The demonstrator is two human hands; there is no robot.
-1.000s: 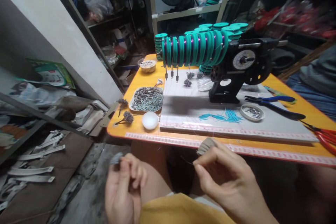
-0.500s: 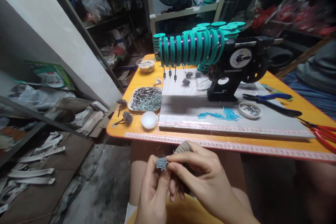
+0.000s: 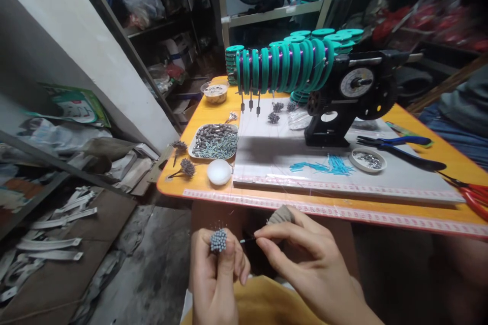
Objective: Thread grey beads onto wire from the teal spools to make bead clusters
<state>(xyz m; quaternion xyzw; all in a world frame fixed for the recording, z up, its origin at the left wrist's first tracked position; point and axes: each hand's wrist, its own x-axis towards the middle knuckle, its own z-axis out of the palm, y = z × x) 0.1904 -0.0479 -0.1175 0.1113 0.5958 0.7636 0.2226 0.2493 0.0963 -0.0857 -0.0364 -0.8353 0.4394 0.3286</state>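
Note:
My left hand (image 3: 219, 277) is closed around a bundle of thin rods with round grey-blue ends (image 3: 218, 240); fine wire-like tips stick out above it. To its right, my right hand (image 3: 310, 256) pinches a thin dark stick with a pale tip (image 3: 248, 240) between thumb and forefinger. The pale end points at the left hand, with a gap between stick and bundle. A ribbed grey cover (image 3: 281, 215) sits on a finger of my right hand. Both hands are over my lap, in front of the table's near edge.
On the yellow table (image 3: 179, 181) stands a black winding machine (image 3: 328, 129) with green spools (image 3: 284, 68). Around it are a tray of small metal parts (image 3: 215, 142), a white cup (image 3: 219, 172), blue sticks (image 3: 324, 165), a dish (image 3: 368, 160) and blue-handled pliers (image 3: 400, 150).
My hands have moved apart; the left went left with the bundle, the right went right. The thin stick now shows between them, clear of the bundle. The camera view has shifted slightly.

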